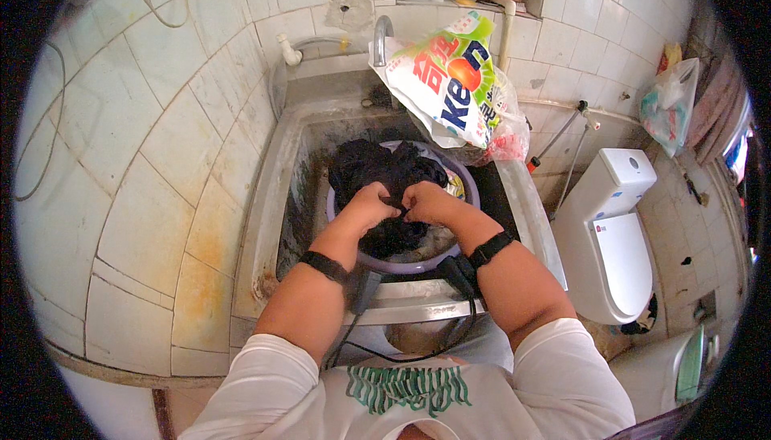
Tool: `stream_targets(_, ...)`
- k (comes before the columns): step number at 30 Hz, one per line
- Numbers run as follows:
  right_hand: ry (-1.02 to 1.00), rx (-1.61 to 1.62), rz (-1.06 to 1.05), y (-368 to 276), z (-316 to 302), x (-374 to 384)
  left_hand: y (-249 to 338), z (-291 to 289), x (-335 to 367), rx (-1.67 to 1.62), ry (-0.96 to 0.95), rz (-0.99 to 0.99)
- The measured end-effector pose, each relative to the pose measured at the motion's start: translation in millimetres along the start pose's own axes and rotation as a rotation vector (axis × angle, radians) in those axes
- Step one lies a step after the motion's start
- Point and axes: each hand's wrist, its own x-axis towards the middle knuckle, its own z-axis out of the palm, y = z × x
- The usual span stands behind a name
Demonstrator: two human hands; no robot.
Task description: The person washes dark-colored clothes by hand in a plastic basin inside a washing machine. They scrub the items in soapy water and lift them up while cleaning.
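Dark wet-looking cloth (pixel 373 169) is heaped in a pale purple basin (pixel 475 197), which stands inside a metal-rimmed sink (pixel 265 235). My left hand (pixel 368 205) and my right hand (pixel 428 202) meet over the middle of the basin. Both have their fingers closed on the dark cloth, the fingertips nearly touching each other. Some of the cloth hangs below them toward the basin's near side. What kind of garment it is, I cannot make out. A little murky water shows near the basin's front.
A large white and green detergent bag (pixel 450 79) stands at the sink's back right, beside the curved faucet (pixel 384 34) and a clear plastic bag (pixel 507 131). A white toilet (pixel 618 255) is to the right. Black cables (pixel 401 358) hang before the sink's front edge.
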Motion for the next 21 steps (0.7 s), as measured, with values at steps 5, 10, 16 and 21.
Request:
stream_targets(5, -0.4, -0.095, -0.073, 32.0, 33.2, 11.1, 10.1, -0.1, -1.9, 0.111, -0.168, -0.032)
stream_targets(10, -0.742, -0.168, 0.083, 27.4, 38.0, 16.9, 3.7, 2.0, -1.8, 0.258, -0.283, -0.059)
stream_targets(16, -0.891, -0.048, 0.166, 16.2, 28.2, 8.5, 7.7, 2.2, -2.5, 0.233, -0.351, -0.074)
stream_targets(21, -0.865, -0.043, 0.141, 1.4, 19.2, 1.9, 6.5, 3.1, -2.0, 0.195, -0.342, -0.07)
